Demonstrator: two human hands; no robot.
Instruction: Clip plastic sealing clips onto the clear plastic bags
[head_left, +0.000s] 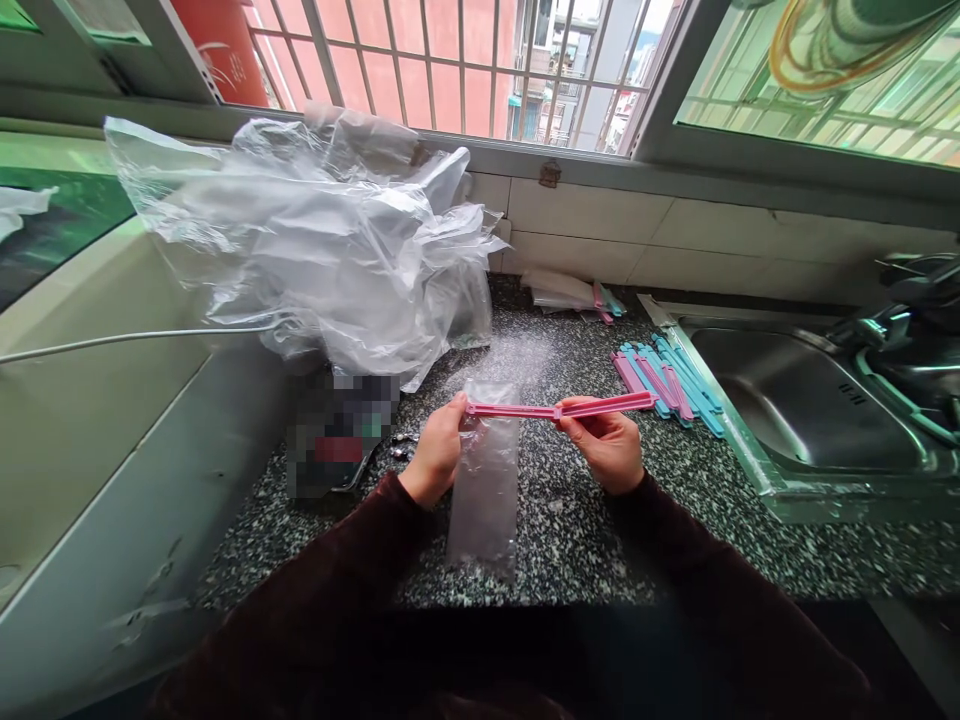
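Translucent plastic bags heap at left. The left hand pinches the left end of a long pink clip, which crosses the top of a small clear bag, limp and probably slippery. The clip looks light, stiff, easiest held near its ends and middle joint; its long axis runs left-right, right end slightly raised. The right hand pinches it near mid-length, beside loose clips.
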